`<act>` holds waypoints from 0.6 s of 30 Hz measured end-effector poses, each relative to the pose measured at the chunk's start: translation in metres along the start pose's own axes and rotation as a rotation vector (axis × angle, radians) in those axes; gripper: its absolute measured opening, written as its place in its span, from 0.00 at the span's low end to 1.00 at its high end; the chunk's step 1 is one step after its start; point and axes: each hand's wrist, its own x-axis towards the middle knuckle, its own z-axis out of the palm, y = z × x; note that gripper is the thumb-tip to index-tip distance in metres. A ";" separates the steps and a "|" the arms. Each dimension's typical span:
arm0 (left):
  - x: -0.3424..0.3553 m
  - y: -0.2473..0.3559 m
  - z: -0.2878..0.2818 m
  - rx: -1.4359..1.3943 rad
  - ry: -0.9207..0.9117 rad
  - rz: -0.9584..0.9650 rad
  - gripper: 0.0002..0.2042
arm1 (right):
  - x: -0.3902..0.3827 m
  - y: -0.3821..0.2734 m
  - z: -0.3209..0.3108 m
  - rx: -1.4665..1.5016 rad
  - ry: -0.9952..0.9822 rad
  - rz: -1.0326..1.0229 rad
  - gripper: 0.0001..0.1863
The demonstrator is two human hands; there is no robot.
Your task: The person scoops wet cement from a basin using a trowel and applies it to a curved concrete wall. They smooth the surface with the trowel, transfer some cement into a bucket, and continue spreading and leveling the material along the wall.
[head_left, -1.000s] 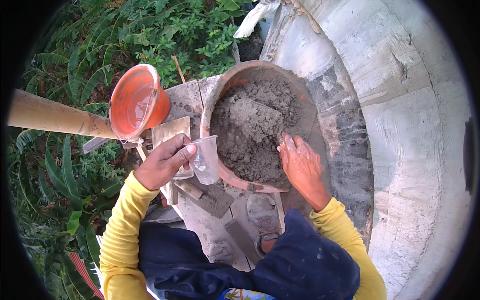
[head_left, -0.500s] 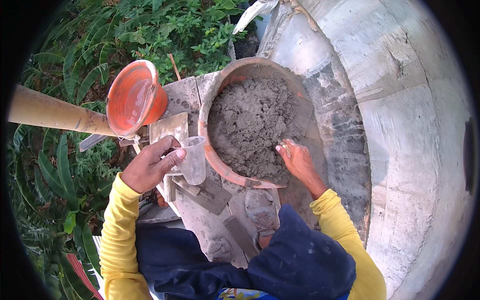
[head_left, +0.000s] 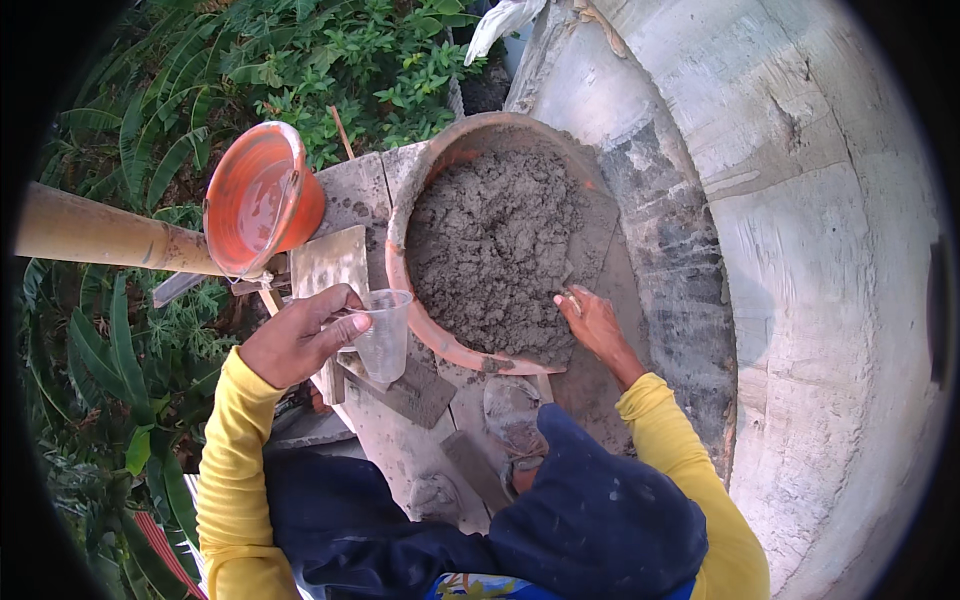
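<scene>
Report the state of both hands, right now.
Left hand: closed, holding a clear cup near its rim.
Right hand: closed, holding a tool handle.

Open air above the mortar (head_left: 490, 240) between clear cup (head_left: 385, 342) and right hand (head_left: 600, 328), concrete wall (head_left: 815, 320) a barrier rightward.

A clear plastic cup (head_left: 386, 340), tapering toward its base, is left of centre, its mouth toward the top of the frame. Grey, lumpy mortar (head_left: 490, 240) lies at the centre in a round orange-red tub (head_left: 455, 351), the rim smeared grey. Right of centre, a tool (head_left: 569, 271) shows only in part at the mortar's edge
</scene>
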 end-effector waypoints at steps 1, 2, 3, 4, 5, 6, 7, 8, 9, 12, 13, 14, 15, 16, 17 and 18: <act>-0.003 -0.001 -0.004 0.008 0.011 0.004 0.18 | 0.008 -0.026 0.004 0.007 -0.011 -0.026 0.31; -0.004 -0.003 -0.007 0.016 0.022 0.011 0.18 | 0.015 -0.049 0.001 0.013 -0.021 -0.052 0.30; -0.004 -0.006 -0.006 0.020 0.020 0.017 0.18 | 0.013 -0.064 -0.007 0.017 -0.034 -0.065 0.29; -0.004 -0.008 -0.004 -0.003 0.017 0.016 0.18 | -0.003 -0.075 -0.019 -0.019 -0.016 -0.060 0.28; -0.004 -0.008 -0.005 -0.025 0.019 0.020 0.17 | -0.017 -0.088 -0.036 -0.059 0.005 -0.059 0.27; -0.002 -0.005 -0.008 -0.042 0.037 0.033 0.17 | -0.022 -0.099 -0.055 -0.102 0.038 -0.074 0.26; 0.000 -0.003 -0.008 -0.075 0.024 0.007 0.16 | -0.030 -0.105 -0.071 -0.115 0.050 -0.074 0.25; 0.001 -0.007 -0.007 -0.079 0.015 0.005 0.16 | -0.038 -0.111 -0.082 -0.127 0.058 -0.072 0.25; 0.002 -0.011 -0.008 -0.077 0.011 0.004 0.16 | -0.043 -0.111 -0.088 -0.134 0.070 -0.075 0.24; -0.003 -0.014 -0.006 -0.083 0.023 -0.018 0.16 | -0.058 -0.040 -0.081 -0.082 0.214 -0.015 0.27; -0.005 -0.012 -0.010 -0.073 0.039 -0.009 0.16 | -0.071 0.000 -0.078 -0.093 0.127 0.058 0.29; -0.007 -0.017 -0.008 -0.142 0.060 -0.007 0.17 | -0.087 0.030 -0.067 -0.102 0.040 0.127 0.31; -0.006 -0.016 -0.010 -0.122 0.051 -0.001 0.17 | -0.099 0.036 -0.048 -0.079 -0.001 0.127 0.32; -0.006 -0.012 -0.010 -0.107 0.046 -0.003 0.17 | -0.110 0.038 -0.031 -0.058 -0.050 0.121 0.33; -0.008 -0.008 -0.010 -0.091 0.046 -0.007 0.17 | -0.112 0.034 -0.021 -0.036 -0.101 0.112 0.34; -0.011 -0.012 -0.009 -0.079 0.055 0.030 0.18 | -0.092 0.012 -0.014 0.088 -0.193 0.210 0.34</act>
